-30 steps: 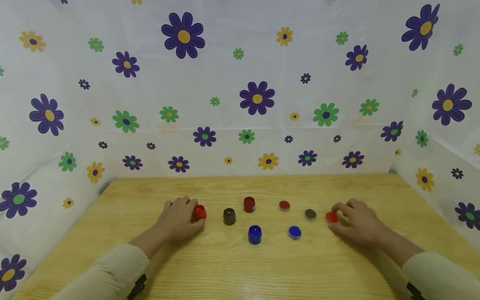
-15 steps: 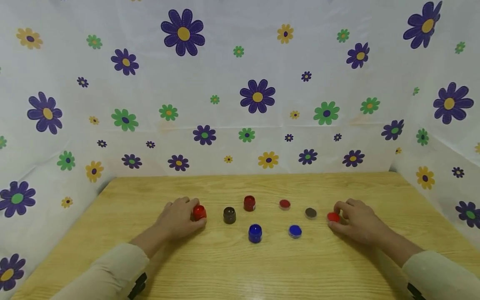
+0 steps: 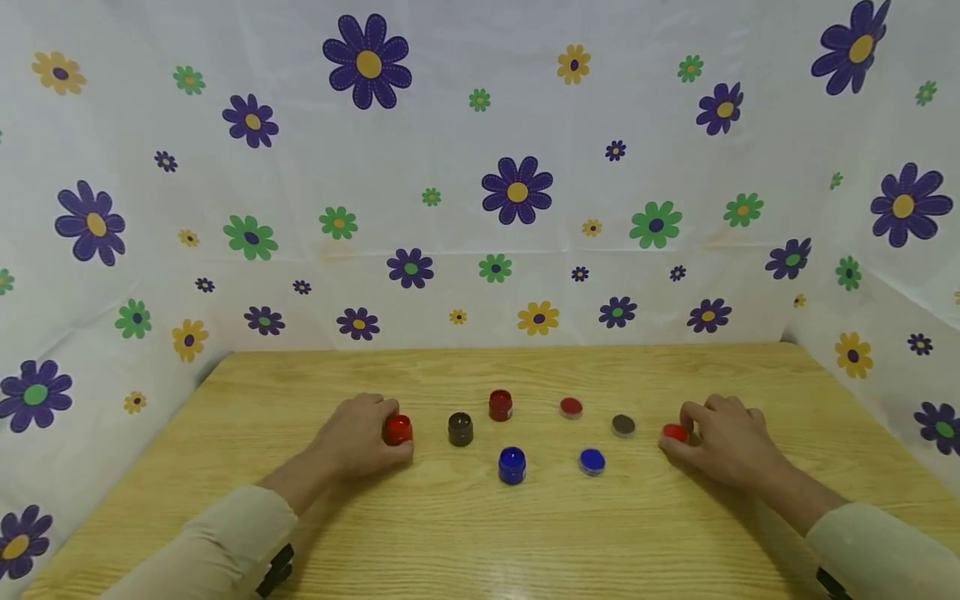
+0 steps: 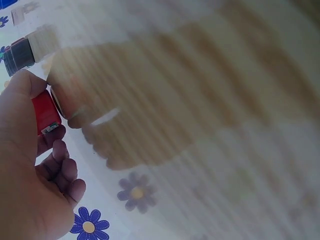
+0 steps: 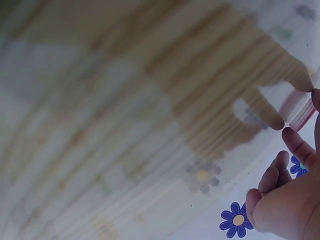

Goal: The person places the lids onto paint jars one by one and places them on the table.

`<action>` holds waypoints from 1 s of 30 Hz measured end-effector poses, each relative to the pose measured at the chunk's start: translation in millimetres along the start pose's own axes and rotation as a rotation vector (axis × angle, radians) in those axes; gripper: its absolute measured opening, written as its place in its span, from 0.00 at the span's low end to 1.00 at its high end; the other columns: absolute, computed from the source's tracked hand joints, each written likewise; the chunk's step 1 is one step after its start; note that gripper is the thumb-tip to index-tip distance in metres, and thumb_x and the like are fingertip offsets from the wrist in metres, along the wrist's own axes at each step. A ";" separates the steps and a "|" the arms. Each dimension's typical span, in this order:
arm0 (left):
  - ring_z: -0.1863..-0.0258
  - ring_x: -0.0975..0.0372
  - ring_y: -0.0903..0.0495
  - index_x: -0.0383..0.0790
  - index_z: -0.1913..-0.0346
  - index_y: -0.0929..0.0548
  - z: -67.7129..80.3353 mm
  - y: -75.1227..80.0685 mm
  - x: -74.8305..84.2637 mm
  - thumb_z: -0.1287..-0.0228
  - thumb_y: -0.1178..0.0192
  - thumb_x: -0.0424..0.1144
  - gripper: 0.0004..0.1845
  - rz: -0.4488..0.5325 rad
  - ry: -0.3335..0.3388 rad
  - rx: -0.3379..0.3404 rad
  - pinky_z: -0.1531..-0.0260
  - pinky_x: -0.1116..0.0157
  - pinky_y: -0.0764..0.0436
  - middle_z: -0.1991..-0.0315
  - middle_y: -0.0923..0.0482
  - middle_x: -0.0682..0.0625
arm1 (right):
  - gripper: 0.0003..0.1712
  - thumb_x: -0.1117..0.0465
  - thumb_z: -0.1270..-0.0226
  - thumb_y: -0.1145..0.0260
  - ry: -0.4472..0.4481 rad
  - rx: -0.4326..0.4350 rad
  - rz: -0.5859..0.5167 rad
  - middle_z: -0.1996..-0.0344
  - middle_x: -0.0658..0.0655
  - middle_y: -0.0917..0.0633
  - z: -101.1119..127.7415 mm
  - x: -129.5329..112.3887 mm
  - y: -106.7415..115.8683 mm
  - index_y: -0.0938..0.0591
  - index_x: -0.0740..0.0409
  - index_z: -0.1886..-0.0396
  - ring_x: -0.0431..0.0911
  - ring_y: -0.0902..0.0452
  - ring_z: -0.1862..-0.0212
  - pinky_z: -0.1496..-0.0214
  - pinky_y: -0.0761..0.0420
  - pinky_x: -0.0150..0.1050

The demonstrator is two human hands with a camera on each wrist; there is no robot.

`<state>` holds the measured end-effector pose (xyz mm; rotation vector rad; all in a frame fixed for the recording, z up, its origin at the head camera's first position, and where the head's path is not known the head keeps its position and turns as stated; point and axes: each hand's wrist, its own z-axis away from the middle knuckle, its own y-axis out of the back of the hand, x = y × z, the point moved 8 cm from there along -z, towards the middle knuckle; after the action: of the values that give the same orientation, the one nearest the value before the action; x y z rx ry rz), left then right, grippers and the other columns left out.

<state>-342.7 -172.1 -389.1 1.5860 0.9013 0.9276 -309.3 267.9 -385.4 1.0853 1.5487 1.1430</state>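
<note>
At the left of the table, my left hand (image 3: pixel 362 439) pinches a small lidless jar of bright red paint (image 3: pixel 400 429) between thumb and index finger. The left wrist view shows the same red jar (image 4: pixel 46 114) low over its reflection in the tabletop, other fingers loosely curled. On the right side, my right hand (image 3: pixel 726 442) holds a round red lid (image 3: pixel 674 433) by its edge, with thumb and index finger on opposite sides. In the right wrist view the red lid (image 5: pixel 302 115) shows edge-on at the right border, partly hidden by the hand.
Between the hands stand open jars of brown (image 3: pixel 461 430), dark red (image 3: pixel 500 406) and blue (image 3: pixel 512 467) paint. Right of them lie a dark red lid (image 3: pixel 571 407), a brown lid (image 3: pixel 623 426) and a blue lid (image 3: pixel 592 462). Flowered cloth (image 3: pixel 450 167) surrounds the wooden table (image 3: pixel 420 533).
My right hand has slid the red lid slightly to the right, away from the brown lid. The left hand and its red jar have shifted very little. The other jars and lids stay put.
</note>
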 end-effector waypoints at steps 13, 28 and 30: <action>0.69 0.62 0.32 0.42 0.68 0.22 0.9 10.3 15.6 0.51 0.34 0.51 0.16 0.026 -0.083 0.090 0.67 0.63 0.30 0.73 0.28 0.55 | 0.23 0.38 0.42 0.30 -0.017 0.002 -0.045 0.69 0.55 0.24 0.6 -0.9 2.2 0.21 0.52 0.66 0.53 0.29 0.64 0.62 0.30 0.56; 0.72 0.66 0.36 0.46 0.74 0.25 15.9 21.3 50.8 0.54 0.33 0.49 0.14 0.031 -0.236 0.147 0.69 0.67 0.32 0.77 0.34 0.59 | 0.23 0.37 0.45 0.29 -0.003 0.006 -0.048 0.68 0.56 0.23 6.9 -16.8 5.8 0.21 0.51 0.67 0.52 0.29 0.64 0.65 0.30 0.52; 0.72 0.66 0.36 0.46 0.73 0.25 18.4 22.3 55.1 0.54 0.33 0.50 0.14 0.010 -0.255 0.153 0.68 0.67 0.31 0.76 0.34 0.60 | 0.24 0.37 0.45 0.29 0.005 -0.001 -0.053 0.67 0.56 0.23 7.5 -20.2 5.6 0.21 0.51 0.66 0.52 0.29 0.64 0.65 0.32 0.51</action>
<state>-300.9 -133.6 -363.6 1.7937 0.7989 0.6569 -297.0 250.9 -378.1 1.0351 1.5718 1.1113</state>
